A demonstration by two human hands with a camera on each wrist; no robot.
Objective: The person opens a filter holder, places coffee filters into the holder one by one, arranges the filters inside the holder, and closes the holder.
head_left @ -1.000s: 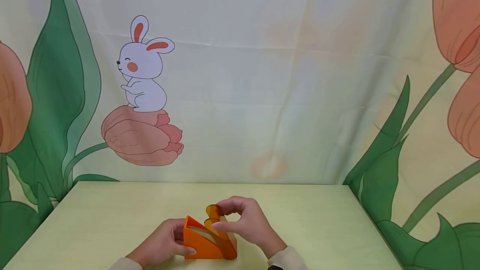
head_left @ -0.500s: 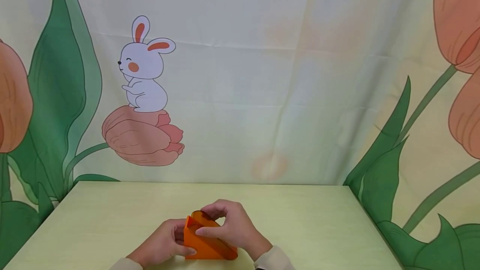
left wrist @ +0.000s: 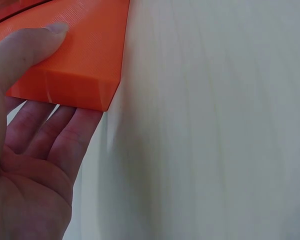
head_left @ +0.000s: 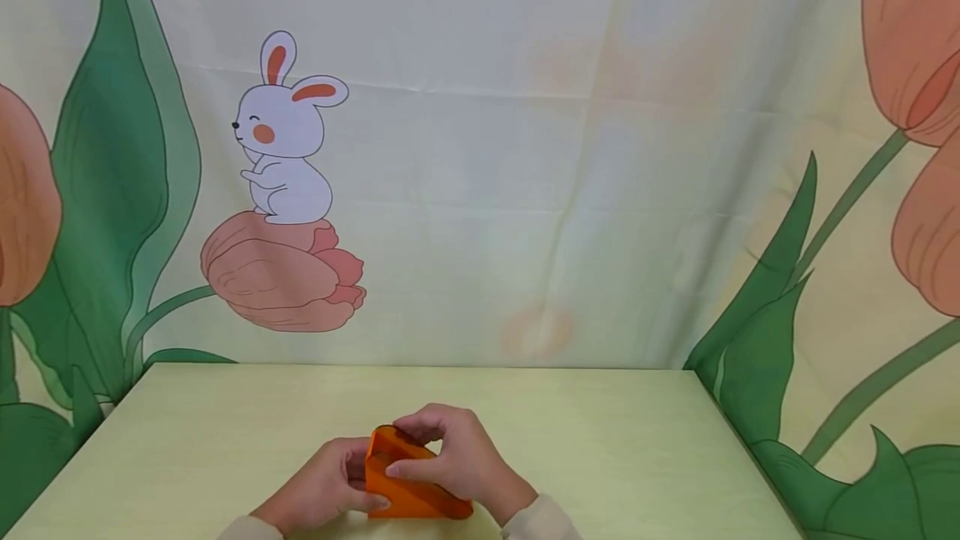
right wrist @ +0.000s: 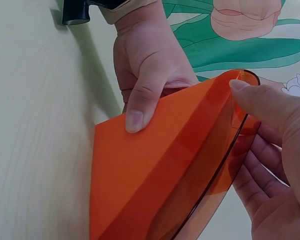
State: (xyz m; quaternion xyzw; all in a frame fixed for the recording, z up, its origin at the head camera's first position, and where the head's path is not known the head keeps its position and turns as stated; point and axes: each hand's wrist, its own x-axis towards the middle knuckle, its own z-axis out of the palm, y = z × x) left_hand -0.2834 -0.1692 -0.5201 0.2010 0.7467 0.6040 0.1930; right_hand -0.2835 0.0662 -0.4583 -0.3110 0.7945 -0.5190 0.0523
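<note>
An orange wedge-shaped box (head_left: 405, 502) stands on the pale table (head_left: 600, 440), low in the middle of the head view. My left hand (head_left: 318, 486) grips its left end, thumb on the front face and fingers behind, as the left wrist view shows. Over the box's sloping open side lies a see-through amber lid (right wrist: 222, 192). At the lid's upper end, my right hand (head_left: 468, 461) pinches with the thumb in front and fingers behind. Whatever the box holds is hidden under the lid and my right hand.
Behind the table hangs a cloth backdrop (head_left: 465, 190) printed with a rabbit, tulips and green leaves. The table's far edge meets it. A dark object (right wrist: 76, 11) sits at the left wrist in the right wrist view.
The amber lid has swung down leftward onto the box, carried by my right hand. Pale sheets seen inside earlier are now covered. My left hand keeps its hold in place.
</note>
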